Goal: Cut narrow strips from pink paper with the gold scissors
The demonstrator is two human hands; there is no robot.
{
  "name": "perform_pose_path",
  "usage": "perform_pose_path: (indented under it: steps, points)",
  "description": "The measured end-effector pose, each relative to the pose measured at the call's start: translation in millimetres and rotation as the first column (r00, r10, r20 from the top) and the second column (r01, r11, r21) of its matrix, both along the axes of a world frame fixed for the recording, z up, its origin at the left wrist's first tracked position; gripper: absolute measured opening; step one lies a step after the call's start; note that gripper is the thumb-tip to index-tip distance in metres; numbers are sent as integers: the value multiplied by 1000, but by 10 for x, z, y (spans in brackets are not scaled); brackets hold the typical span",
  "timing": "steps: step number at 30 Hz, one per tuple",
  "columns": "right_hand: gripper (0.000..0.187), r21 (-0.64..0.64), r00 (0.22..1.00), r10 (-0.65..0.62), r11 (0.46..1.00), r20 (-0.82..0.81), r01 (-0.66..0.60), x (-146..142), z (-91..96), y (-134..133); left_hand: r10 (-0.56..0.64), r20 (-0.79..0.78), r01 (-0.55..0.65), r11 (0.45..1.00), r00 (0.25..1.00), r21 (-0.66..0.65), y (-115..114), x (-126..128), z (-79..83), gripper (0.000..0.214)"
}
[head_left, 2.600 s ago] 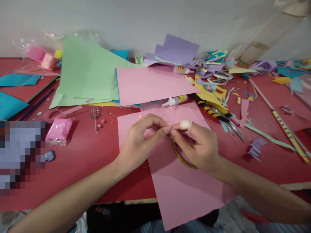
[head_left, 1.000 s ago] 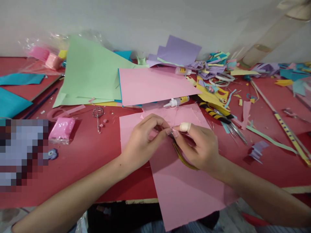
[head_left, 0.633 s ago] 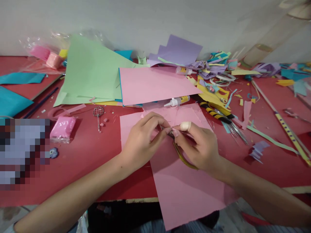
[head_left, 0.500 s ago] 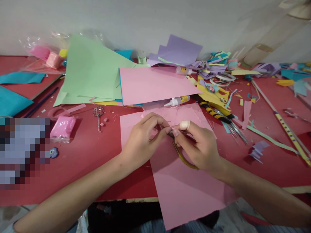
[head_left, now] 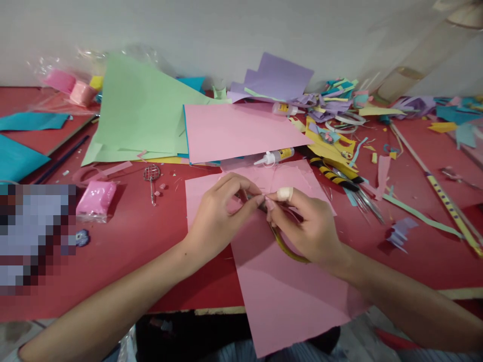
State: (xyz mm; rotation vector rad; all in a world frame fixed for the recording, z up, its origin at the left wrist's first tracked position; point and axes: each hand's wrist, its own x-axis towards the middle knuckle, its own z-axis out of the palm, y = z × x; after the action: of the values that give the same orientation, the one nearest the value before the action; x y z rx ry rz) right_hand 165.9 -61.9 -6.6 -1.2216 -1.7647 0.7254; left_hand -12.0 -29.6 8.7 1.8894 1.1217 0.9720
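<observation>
My left hand and my right hand meet above pink paper, their thumbs and index fingertips pinched together. Something tiny sits between the fingertips, too small and covered to name. A wrap of pale tape circles a finger of the right hand. From beneath that hand curves the yellow handle of a tool whose other end is hidden by the fingers. Further pink paper lies under and behind the hands. A small glue bottle with a white nozzle rests just beyond them.
Black-and-yellow pliers lie at the right near a striped yellow stick. Green sheets and a pink sheet cover the back. At left are a small wire whisk, a pink clay packet and a pixelated patch.
The fingertips have shifted slightly and press closer together at the same spot. The whole view has moved a little; the things on the table stay where they were.
</observation>
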Motion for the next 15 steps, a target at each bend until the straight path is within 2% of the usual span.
perform_pose_path:
  steps: [9, 15]
  points:
    - [6, -118, 997, -2, 993, -74, -7, -2, 5, -12, 2, 31, -2, 1000, 1000, -5, -14, 13, 9, 6]
    - [5, -122, 997, 7, 992, -82, -17, -7, 11, -13, -9, 63, 8, 1000, 998, 11, -14, 5, 9, 7]
